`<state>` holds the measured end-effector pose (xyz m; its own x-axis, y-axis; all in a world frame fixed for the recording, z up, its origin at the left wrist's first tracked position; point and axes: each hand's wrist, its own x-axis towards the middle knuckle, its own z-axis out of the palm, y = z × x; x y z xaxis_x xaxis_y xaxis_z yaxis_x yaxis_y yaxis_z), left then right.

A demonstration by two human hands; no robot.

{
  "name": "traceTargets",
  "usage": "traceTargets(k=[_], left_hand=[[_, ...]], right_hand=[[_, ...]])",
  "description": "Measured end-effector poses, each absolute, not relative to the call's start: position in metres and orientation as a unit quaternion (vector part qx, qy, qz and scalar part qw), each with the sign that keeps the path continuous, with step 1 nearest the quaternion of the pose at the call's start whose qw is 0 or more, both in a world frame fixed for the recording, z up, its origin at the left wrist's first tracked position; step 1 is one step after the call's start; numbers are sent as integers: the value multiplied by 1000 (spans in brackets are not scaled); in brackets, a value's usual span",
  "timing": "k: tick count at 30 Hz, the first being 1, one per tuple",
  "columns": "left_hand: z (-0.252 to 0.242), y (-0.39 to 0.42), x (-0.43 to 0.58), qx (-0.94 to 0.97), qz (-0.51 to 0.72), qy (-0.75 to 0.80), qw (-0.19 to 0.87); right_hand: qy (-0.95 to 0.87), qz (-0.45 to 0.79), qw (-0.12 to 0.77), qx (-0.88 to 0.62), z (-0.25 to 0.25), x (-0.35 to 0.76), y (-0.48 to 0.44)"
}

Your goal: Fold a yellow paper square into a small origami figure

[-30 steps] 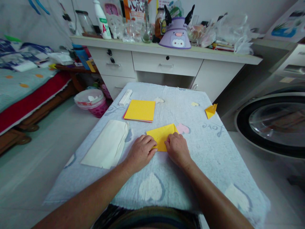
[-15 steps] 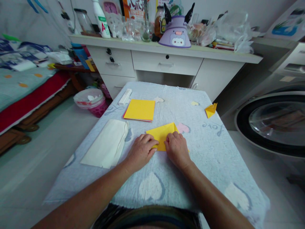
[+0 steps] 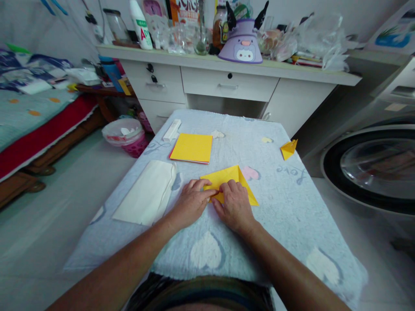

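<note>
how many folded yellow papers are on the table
2. One sheet lies under the left hand and right hand; a smaller piece sits near the right edge of the table. The hands could hide more.

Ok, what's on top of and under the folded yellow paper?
On the folded yellow paper, the left hand covers part of the left side and the right hand the lower middle. Patterned cloth shows around it; what lies directly underneath is hidden.
</note>
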<state>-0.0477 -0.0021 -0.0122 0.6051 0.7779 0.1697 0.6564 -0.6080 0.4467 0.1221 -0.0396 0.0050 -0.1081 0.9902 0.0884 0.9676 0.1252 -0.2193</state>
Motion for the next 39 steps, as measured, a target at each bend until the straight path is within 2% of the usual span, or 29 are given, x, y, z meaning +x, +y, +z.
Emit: traceTargets(k=[14, 25, 30, 39], left_hand=[[-15, -1, -51, 885, 176, 397, 167], [-16, -2, -39, 855, 207, 450, 153], [-17, -1, -42, 856, 207, 440, 177], [-20, -5, -46, 875, 180, 426, 141]], right_hand=[[-734, 74, 118, -665, 6, 124, -43], [-726, 107, 135, -665, 1, 130, -42], [-725, 116, 146, -663, 3, 134, -45], [-705, 59, 141, -693, -2, 160, -55]])
